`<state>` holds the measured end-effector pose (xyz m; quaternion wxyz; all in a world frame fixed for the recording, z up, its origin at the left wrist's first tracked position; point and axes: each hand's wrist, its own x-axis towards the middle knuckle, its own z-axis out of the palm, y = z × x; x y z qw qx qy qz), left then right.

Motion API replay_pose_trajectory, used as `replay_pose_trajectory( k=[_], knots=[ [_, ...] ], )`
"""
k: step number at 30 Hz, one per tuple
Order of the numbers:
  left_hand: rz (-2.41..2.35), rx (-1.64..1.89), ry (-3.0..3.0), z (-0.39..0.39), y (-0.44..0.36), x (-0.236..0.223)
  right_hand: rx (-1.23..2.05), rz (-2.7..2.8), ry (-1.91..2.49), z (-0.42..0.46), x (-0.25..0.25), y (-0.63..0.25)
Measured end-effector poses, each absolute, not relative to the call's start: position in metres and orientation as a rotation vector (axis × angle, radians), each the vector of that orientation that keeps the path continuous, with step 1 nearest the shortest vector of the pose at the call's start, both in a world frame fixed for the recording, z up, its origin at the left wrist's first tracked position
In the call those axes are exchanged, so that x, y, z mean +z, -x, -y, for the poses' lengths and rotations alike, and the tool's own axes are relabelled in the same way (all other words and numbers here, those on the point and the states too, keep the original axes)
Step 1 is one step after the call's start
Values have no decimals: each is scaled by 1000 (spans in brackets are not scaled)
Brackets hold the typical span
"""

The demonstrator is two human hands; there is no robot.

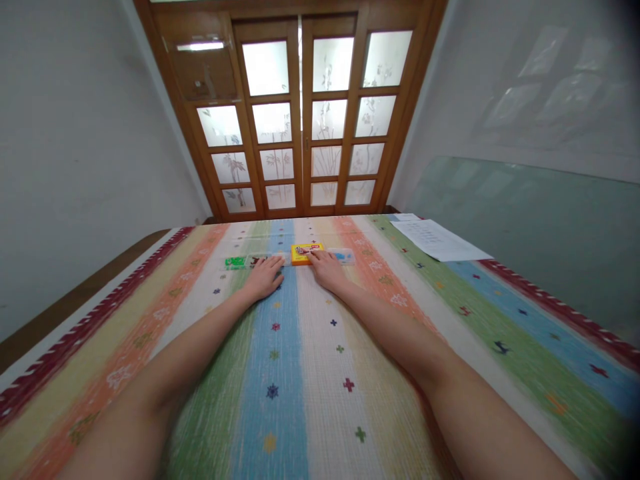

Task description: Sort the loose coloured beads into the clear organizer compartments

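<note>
A long clear plastic case (282,260) lies across the tablecloth. Bright green pieces (235,262) show in its left part, dark brown ones (256,261) further in, and blue ones (343,256) at the right end. I cannot tell if it is one case or several in a row. A small yellow and orange box (302,254) with printed pictures sits at the middle. My left hand (265,277) rests on the front edge of the case, fingers stretched out. With fingers extended, my right hand (327,268) touches the front right of the yellow box.
A striped, patterned tablecloth (273,347) covers the long table. Printed paper sheets (440,240) lie at the far right edge. Beyond the table stand wooden doors with glass panes (300,153). A pale green glass panel (525,220) leans by the right wall.
</note>
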<state>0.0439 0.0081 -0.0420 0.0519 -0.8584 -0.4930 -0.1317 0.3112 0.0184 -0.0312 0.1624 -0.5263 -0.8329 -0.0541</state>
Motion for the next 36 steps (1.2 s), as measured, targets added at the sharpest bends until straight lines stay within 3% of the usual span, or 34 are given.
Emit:
replay_pose_trajectory(
  k=[7,13,18,36],
  knots=[
    [1497,-364,2645,-12,-43,-36,-150,2374,1515,-17,-30,-310],
    [1538,-586,2403,-43,-21,-7,-168,2367,1537,-20,-32,-313],
    [1619,-479,2371,-66,8,7,-180,2371,1544,-21,-33,-315],
    [1627,-414,2559,-8,38,-44,-172,2335,1637,-29,-31,-320]
  ],
)
